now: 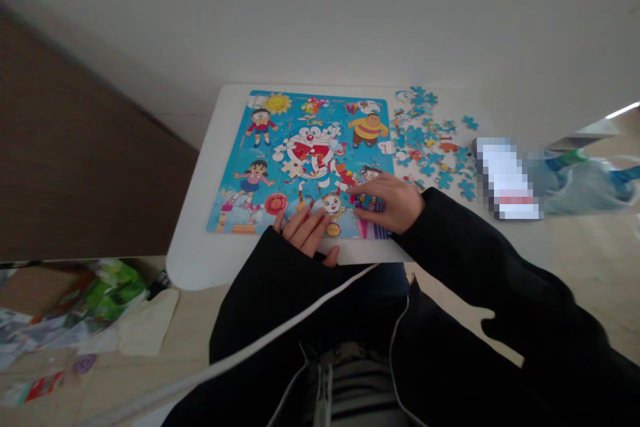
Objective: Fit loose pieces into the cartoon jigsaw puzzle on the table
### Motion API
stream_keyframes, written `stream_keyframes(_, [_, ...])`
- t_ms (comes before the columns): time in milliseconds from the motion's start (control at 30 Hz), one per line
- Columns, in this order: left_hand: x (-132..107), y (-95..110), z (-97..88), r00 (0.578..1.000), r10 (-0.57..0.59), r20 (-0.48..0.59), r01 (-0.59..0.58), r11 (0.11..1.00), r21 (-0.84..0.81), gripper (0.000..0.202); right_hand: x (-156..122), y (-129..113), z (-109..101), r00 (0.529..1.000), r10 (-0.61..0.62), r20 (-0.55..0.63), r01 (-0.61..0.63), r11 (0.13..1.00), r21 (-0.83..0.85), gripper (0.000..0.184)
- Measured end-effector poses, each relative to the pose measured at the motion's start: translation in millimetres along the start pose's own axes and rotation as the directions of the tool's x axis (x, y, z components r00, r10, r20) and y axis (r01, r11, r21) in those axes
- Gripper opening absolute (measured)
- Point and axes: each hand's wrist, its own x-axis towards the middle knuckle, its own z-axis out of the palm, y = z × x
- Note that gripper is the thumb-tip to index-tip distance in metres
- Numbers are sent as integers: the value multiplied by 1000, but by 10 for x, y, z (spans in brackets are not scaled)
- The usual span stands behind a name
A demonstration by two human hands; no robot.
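Observation:
A blue cartoon jigsaw puzzle lies in its flat board on a white table. My left hand rests palm down on the board's lower edge, fingers stretched out. At the lower right of the picture, my right hand has its thumb and index finger pinched about a small puzzle piece, low against the board; part of it is hidden by the fingers. A pale piece lies face down on the puzzle's middle. Loose puzzle pieces are scattered to the right of the board.
A phone, blurred out, lies at the right of the white table. Beyond it is a clear plastic bag. A white cord crosses in front of my body. Bags and papers lie on the floor at left.

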Motion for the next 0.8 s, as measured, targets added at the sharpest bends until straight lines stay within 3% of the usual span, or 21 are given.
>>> stream_keyframes(133, [5,7,15,1000,9,22,-9,1000,-7,40,-51,20,-13,1000,19,-14,-19,1000,1,25])
stream_keyframes(333, [9,-8,49,1000,24,1,-24,1000,-8,40,-74,79,34,996,-91,-21,91,995,28,24])
stream_keyframes(800, [33,5,82,1000,25,-15,-25,1000,0,41,-291,-116,94,989,-134,69,150,923,-354,34])
